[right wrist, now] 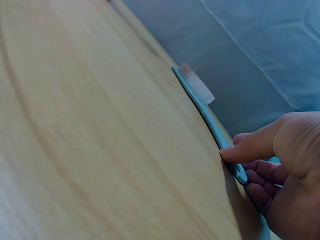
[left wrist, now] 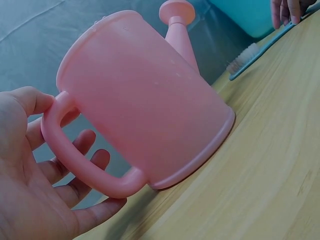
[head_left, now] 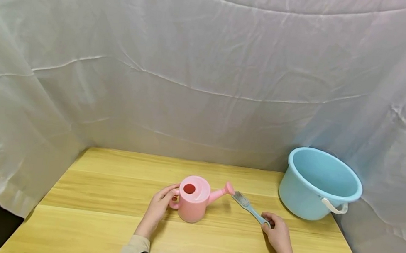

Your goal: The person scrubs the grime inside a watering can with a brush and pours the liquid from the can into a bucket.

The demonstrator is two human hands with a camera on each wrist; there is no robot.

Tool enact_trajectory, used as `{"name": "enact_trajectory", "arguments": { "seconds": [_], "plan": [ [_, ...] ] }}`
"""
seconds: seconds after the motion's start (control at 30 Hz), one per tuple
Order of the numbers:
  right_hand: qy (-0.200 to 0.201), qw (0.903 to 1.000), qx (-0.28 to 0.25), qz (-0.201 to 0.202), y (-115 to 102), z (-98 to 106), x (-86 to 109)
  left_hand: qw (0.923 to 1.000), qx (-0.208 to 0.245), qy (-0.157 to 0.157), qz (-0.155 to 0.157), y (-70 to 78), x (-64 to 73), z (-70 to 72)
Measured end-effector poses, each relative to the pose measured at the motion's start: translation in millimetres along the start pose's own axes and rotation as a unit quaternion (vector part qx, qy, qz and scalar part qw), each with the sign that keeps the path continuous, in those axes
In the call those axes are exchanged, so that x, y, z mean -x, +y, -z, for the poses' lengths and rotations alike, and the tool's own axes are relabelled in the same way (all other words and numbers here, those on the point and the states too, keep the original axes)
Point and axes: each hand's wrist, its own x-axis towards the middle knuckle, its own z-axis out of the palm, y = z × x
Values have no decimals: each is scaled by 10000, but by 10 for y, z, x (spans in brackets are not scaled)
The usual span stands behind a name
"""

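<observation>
A pink watering can [head_left: 193, 204] stands upright on the wooden table, its spout pointing right. My left hand [head_left: 157, 210] holds it by the handle [left wrist: 82, 167]; the thumb rests at the handle's top and the fingers reach around behind it. To the right, a blue brush [head_left: 250, 208] with pale bristles points its head toward the spout's rose. The end of its handle is pinched between the thumb and fingers of my right hand [head_left: 279, 234]. In the right wrist view, the brush [right wrist: 212, 122] lies bristles up, low over the tabletop.
A light blue bucket [head_left: 287, 190] with a white handle stands at the table's back right, beyond my right hand. Grey cloth [head_left: 197, 113] hangs behind the table [head_left: 112, 199] and along both sides.
</observation>
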Motion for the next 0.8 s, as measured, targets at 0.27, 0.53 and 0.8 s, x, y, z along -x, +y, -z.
{"name": "enact_trajectory", "arguments": {
  "seconds": [0.27,0.53,0.8],
  "plan": [
    [36,10000,52,73,13,-5,-21,10000,30,-23,-50,-20,-5,7],
    [-194,9997,145,-103,34,15,-28,10000,-9,-29,-56,-12,3,8],
    [-234,9994,20,-234,27,28,-28,9999,-142,17,-86,-5,22,3]
  ]
}}
